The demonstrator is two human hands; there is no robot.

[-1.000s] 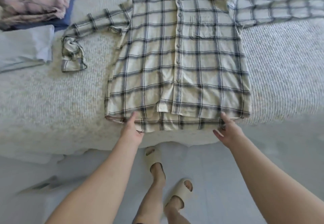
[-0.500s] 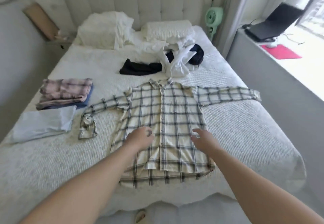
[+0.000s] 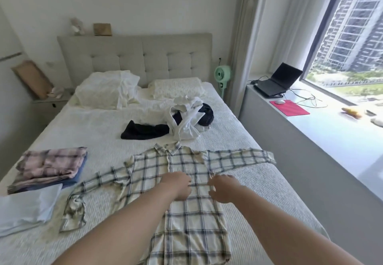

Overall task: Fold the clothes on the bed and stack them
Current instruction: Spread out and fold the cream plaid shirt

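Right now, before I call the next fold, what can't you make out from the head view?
- Left hand: its fingers are curled under and hidden by its own back, so its grip on the plaid shirt is unclear.
- Right hand: motion blur hides whether it touches the shirt.
- Shirt's hem: cut off by the bottom edge and covered by the forearms.
- Unfolded pile: the garments overlap, so their number is unclear.

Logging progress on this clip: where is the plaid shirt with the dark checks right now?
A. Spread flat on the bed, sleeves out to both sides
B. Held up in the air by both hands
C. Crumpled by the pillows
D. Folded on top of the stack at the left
A: the plaid shirt lies spread flat on the bed, one sleeve out to each side, with both hands over its chest.
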